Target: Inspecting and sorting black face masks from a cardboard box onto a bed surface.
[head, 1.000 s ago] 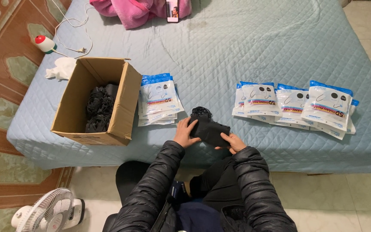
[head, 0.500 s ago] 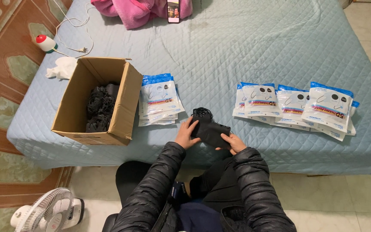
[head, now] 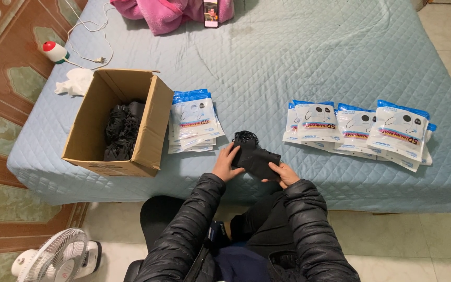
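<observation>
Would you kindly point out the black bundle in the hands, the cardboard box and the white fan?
black bundle (head: 254,154), head view, its middle.
cardboard box (head: 151,130), head view, right wall.
white fan (head: 58,258), head view, its grille.

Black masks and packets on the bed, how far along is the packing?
Done, it seems: a row of blue-and-white packets lies at the right. In hand: the left hand and right hand hold a bundle of black masks. Left: more black masks fill the cardboard box, with a stack of packets beside it.

Both black-sleeved arms reach forward, bent; the left hand (head: 226,163) and right hand (head: 284,173) have fingers curled closed, near together.
</observation>
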